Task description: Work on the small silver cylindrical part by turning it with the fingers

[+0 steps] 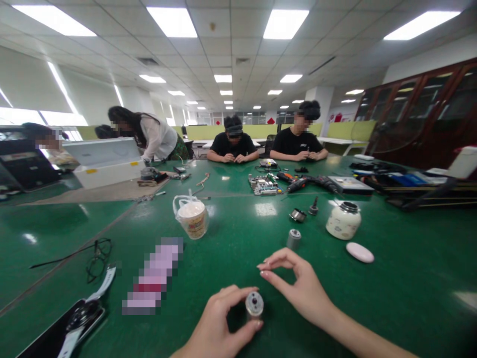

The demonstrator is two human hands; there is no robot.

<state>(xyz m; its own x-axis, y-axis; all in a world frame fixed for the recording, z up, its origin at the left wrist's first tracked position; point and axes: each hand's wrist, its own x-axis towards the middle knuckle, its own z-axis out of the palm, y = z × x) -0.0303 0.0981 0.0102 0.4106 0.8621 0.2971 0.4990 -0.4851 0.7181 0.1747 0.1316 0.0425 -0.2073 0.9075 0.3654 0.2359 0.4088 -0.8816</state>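
Near the front of the green table, my left hand [227,320] grips a small cylindrical motor [254,304] between thumb and fingers. The motor stands upright, its round grey end cap with a dark centre facing up. Above and to the right of it hovers my right hand [294,281], thumb and index fingertips brought together in a pinch. Whatever may be between those fingertips is too small to make out. A second silver metal cylinder [294,239] stands just beyond my right hand. Farther back lie a metal ring-like part [297,215] and a dark part with a shaft [313,206].
A cream jar [343,221] and pink oval lid [359,252] stand right; a bagged paper cup [192,219] is left of centre. Glasses [99,258], a watch [84,311] and a pixelated pink object [156,278] lie left. A circuit board [265,184] and power drills [298,183] lie farther back, before seated people.
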